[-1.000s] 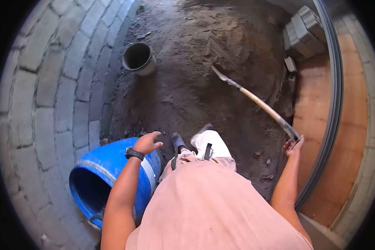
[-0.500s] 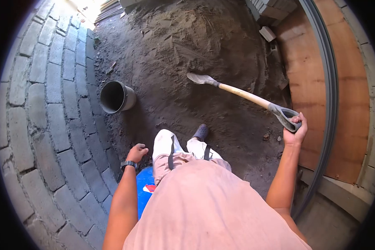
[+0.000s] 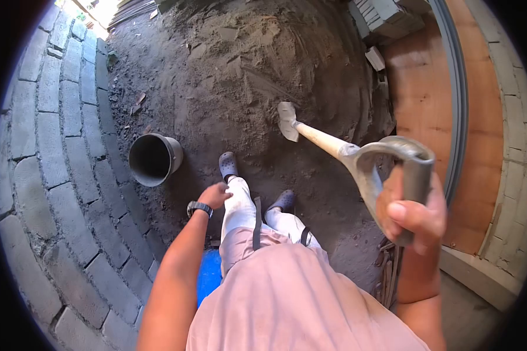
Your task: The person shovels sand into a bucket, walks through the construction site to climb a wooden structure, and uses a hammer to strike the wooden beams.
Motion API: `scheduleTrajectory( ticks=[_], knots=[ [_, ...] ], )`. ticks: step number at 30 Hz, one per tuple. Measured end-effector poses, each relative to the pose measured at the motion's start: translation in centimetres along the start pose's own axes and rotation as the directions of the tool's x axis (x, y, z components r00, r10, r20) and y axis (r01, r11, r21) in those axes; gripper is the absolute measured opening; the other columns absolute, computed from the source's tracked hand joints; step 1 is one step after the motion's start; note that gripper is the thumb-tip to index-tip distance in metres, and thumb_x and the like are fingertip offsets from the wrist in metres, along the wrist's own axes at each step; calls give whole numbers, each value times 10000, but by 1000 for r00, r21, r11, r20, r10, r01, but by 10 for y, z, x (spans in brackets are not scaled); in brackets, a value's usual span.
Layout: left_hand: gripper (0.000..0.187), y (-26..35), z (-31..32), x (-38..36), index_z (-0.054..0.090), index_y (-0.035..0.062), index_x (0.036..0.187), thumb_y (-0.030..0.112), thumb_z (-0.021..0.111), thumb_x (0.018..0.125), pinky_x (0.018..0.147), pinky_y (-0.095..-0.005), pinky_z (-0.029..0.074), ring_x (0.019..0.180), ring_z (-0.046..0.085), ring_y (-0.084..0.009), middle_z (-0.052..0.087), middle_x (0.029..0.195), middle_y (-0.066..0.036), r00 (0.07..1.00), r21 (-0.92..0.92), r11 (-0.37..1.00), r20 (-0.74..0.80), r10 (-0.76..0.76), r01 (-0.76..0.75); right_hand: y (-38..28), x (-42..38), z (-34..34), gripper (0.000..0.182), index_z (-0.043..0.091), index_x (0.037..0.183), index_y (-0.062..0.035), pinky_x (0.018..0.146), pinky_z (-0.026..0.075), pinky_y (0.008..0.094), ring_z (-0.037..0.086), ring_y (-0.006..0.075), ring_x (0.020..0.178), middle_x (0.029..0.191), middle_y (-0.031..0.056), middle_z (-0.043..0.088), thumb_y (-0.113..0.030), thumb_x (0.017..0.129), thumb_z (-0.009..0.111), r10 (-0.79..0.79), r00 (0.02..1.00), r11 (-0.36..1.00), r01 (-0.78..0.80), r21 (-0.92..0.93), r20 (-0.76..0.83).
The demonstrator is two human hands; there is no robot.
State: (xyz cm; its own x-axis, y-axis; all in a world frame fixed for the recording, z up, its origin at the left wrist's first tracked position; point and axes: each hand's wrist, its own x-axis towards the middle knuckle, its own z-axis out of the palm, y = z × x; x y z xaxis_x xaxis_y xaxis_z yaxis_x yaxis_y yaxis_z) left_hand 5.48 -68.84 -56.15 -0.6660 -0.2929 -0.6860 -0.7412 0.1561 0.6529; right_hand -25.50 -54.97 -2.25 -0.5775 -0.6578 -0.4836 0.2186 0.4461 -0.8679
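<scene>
My right hand (image 3: 421,213) is wrapped round the D-shaped grip of a shovel (image 3: 323,140), raised close to the camera on the right. Its wooden shaft slants away to the left, and the pale metal blade is at the far end, over the dark soil (image 3: 240,76). My left hand (image 3: 215,195), with a watch on the wrist, hangs beside my left knee with loosely bent fingers and nothing visible in it. A grey bucket (image 3: 175,155) stands on the ground to the left of that hand, its mouth tilted toward me.
A block wall (image 3: 70,169) runs along the left. On the right are a wooden panel (image 3: 421,93) and a dark metal channel (image 3: 458,88). Stacked blocks (image 3: 392,20) sit at the back right. Something blue (image 3: 209,275) is beside my left leg.
My right hand has lifted the shovel grip nearer the camera, and the blade has turned. My left foot has come forward, and my left hand has moved up and right.
</scene>
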Motion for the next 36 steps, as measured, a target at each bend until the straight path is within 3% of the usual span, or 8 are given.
scheduleTrajectory(
  ticks=[8, 11, 13, 17, 20, 30, 32, 36],
  knots=[
    [739, 135, -110, 93, 630, -13, 1329, 615, 667, 941, 887, -396, 563, 1036, 719, -293, 743, 1139, -169, 995, -464, 885, -73, -74, 32, -22, -5, -96, 283, 618, 923, -39, 485, 509, 284, 671, 189, 507, 677, 75, 688, 8, 704, 792, -372, 815, 874, 147, 464, 444],
    [1019, 193, -102, 131, 441, -37, 1485, 761, 634, 881, 937, -484, 572, 1135, 684, -398, 688, 1252, -233, 972, -886, 435, 59, -229, 157, 7, -18, -176, 248, 655, 935, -27, 490, 528, 291, 666, 180, 502, 732, 100, 719, -84, 771, 832, -513, 652, 846, 273, 458, 558],
    [1154, 230, -96, 153, 340, -68, 1495, 827, 623, 824, 983, -571, 556, 1194, 643, -471, 622, 1333, -293, 995, -993, -90, -76, -70, -82, 66, -39, -235, 349, 664, 922, -62, 475, 508, 288, 615, 149, 478, 714, 65, 704, -398, 845, 719, -466, 835, 813, 274, 513, 293],
    [610, 278, -78, 200, 597, 18, 1117, 530, 810, 863, 840, -524, 605, 964, 715, -359, 719, 1040, -171, 970, -922, -303, -233, -66, -242, 268, -40, -335, 751, 596, 778, -142, 409, 374, 276, 406, 107, 402, 585, -7, 553, -881, 856, 491, -95, 993, 700, 121, 704, -75],
    [246, 217, -22, 276, 592, 137, 833, 263, 794, 891, 617, -400, 545, 633, 605, -196, 589, 699, -4, 925, -968, -76, -202, -322, -238, 417, 1, -340, 313, 480, 699, -156, 610, 438, 396, 473, 200, 547, 571, -1, 428, -417, 833, 586, 707, 566, 582, -127, 803, -423],
    [121, 201, 389, 368, 650, 39, 924, 113, 686, 835, 544, -430, 568, 588, 638, -250, 608, 725, -88, 863, -937, 242, 105, -494, 252, 715, -214, -382, 577, 642, 1109, -159, 697, 430, 295, 535, 164, 789, 888, -40, 560, -668, 838, 648, 898, 23, 439, -136, 888, -440],
    [147, 160, 511, 350, 700, 2, 896, 120, 683, 811, 641, -380, 591, 655, 704, -229, 679, 735, -113, 826, -764, 448, 193, -529, 465, 679, -277, -387, 511, 619, 1102, -134, 705, 481, 302, 551, 143, 789, 883, -26, 569, -604, 901, 622, 852, -324, 401, -103, 910, -411],
    [94, 241, 639, 263, 663, -13, 864, 78, 686, 854, 519, -401, 579, 558, 668, -257, 651, 686, -131, 659, -744, 20, 579, -480, 668, 629, -361, -401, 490, 601, 1072, -127, 682, 491, 310, 564, 140, 779, 903, -15, 581, -592, 918, 590, 686, -527, 498, -162, 852, -502]
  ],
)
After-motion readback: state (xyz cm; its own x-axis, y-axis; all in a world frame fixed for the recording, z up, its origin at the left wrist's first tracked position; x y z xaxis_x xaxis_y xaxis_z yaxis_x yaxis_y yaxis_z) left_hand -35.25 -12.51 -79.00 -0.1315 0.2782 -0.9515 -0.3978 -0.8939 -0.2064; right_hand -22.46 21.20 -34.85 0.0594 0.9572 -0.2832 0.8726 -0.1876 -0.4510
